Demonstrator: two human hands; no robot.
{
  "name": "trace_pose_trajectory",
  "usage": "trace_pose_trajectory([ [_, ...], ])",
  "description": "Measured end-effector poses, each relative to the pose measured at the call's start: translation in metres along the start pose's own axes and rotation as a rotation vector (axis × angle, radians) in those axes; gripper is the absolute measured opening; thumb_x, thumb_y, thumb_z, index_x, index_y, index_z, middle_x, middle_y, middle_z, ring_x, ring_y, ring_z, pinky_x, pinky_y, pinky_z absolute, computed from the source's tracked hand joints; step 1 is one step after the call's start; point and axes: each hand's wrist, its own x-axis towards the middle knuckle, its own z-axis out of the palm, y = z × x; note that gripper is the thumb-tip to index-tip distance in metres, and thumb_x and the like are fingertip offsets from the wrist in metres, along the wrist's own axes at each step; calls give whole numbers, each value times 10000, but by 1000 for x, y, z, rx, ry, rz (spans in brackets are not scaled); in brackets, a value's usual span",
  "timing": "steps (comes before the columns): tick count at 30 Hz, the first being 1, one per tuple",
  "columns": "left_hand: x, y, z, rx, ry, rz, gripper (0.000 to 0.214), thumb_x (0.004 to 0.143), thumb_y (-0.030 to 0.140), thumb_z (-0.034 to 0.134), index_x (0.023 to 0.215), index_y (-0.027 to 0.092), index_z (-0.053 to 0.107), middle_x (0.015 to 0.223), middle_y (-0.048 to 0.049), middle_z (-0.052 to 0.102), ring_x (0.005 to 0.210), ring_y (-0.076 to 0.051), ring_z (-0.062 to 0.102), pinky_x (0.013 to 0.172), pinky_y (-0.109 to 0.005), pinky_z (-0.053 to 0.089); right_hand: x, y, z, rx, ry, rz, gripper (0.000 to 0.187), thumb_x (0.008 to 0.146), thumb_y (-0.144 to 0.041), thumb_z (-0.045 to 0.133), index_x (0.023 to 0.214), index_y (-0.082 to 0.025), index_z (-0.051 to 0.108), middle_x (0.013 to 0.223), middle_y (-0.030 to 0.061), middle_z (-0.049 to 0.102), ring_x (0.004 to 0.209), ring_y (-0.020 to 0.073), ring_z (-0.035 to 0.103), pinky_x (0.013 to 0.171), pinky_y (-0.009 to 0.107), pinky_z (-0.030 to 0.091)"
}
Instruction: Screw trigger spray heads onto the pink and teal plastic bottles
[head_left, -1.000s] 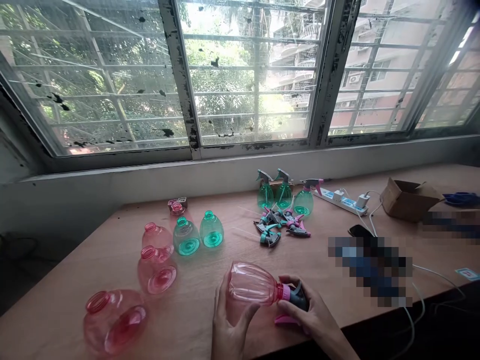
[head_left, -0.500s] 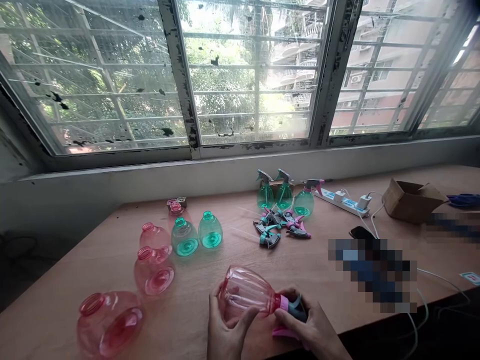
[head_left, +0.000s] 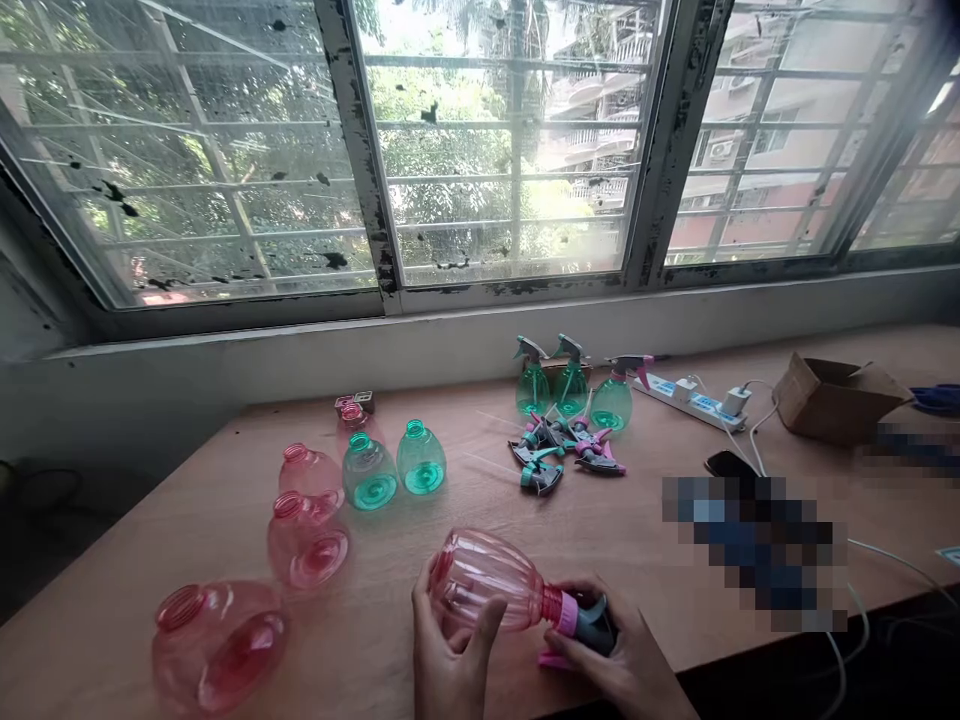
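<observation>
A clear pink spray bottle (head_left: 491, 578) lies sideways in front of me, its neck pointing right. Around its rounded base end my left hand (head_left: 454, 640) is wrapped, thumb along the near side. My right hand (head_left: 619, 640) grips the grey and pink spray head (head_left: 592, 625) at the neck, where the pink collar (head_left: 568, 612) meets the bottle's threads; some thread shows beside the collar. The pink trigger (head_left: 555, 660) points down below the right fingers. Beyond the bottle lies a pile of loose spray heads (head_left: 555, 450) in grey, green and pink.
Open pink bottles (head_left: 221, 645) and two open green bottles (head_left: 421, 462) stand on the left. At the back are green bottles with spray heads (head_left: 570, 385), a power strip (head_left: 697, 405) and a cardboard box (head_left: 836, 400). A dark phone (head_left: 727, 464) and white cables lie to the right.
The collar sits slightly farther from the bottle body, with more thread showing. The bottle has shifted a little left, and my left thumb has lifted and turned upward.
</observation>
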Motion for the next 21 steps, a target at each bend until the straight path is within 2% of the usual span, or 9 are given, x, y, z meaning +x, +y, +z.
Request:
trace_pose_trajectory([
  [3,-1,2,0,-12,-41,5,868,659,547,802,1363,178,455,1319,-176,604,1175,-338,626,787,-352,589,-1,-3,-1,39,-33,22,344,709,-407,845,966,-211,726,878,54,693,817,256,668,705,377,649],
  [7,-1,0,-1,-75,-91,-27,821,632,493,838,1324,205,503,1308,-144,635,1218,-340,615,979,-400,533,-3,-6,1,129,-58,69,358,734,-436,822,978,-207,694,898,46,673,836,253,655,699,398,652],
  [10,0,-3,-3,-125,-130,-14,830,594,432,873,1320,225,530,1361,-125,611,1257,-341,589,1079,-427,465,-5,-8,3,127,-17,54,366,724,-466,818,950,-208,690,904,46,669,807,237,638,640,379,654],
  [16,-5,-3,-6,-154,-245,-21,888,670,409,831,1438,255,412,1371,-119,618,1272,-305,582,1042,-385,495,-6,-5,2,162,53,55,400,691,-499,834,905,-195,687,767,13,659,680,190,625,619,353,638],
  [21,-4,-3,-8,-132,-231,0,951,705,511,790,1479,227,316,1406,-159,575,1275,-311,578,978,-350,526,-5,-6,-2,128,-45,68,359,724,-461,821,903,-185,679,803,16,643,731,198,611,633,365,640],
])
